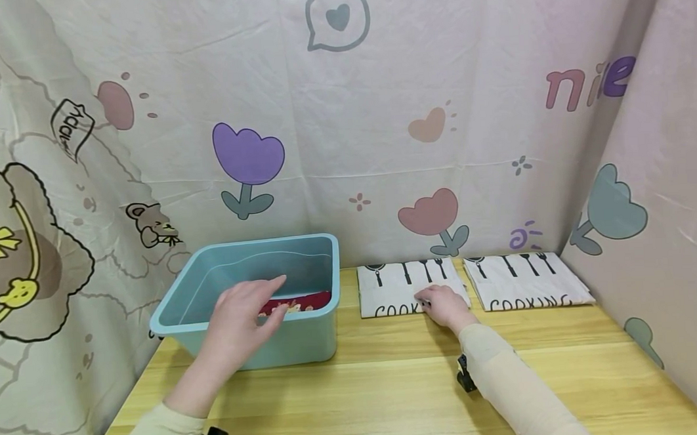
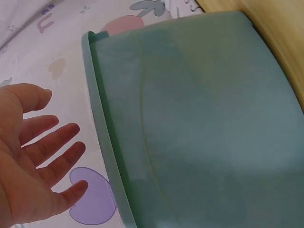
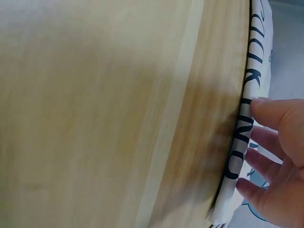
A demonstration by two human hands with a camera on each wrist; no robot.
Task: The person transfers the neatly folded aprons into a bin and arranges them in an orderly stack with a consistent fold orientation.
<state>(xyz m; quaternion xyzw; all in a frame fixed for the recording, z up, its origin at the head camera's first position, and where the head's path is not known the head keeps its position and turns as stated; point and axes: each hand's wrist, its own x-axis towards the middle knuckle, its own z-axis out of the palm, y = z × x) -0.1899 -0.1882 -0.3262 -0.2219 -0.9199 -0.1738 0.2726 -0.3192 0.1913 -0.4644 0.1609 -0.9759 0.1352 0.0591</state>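
Observation:
My left hand (image 1: 241,318) hovers over the near rim of a blue-green plastic bin (image 1: 322,340), fingers spread and holding nothing. In the left wrist view that hand (image 2: 38,156) is beside the bin's wall (image 2: 213,118). Inside the bin lies a dark red cloth (image 1: 314,301) with a light print, partly hidden by the hand. My right hand (image 1: 444,304) rests its fingertips on a folded white cloth (image 1: 396,290) printed with black utensils and the word COOKING. In the right wrist view, the fingers (image 3: 266,166) are extended and touch the cloth near its folded edge (image 3: 242,126).
A second folded white cloth (image 1: 526,284) with the same print lies just right of the first, near the back of the wooden table (image 1: 387,399). Printed curtains (image 1: 343,112) hang behind the table and along both sides.

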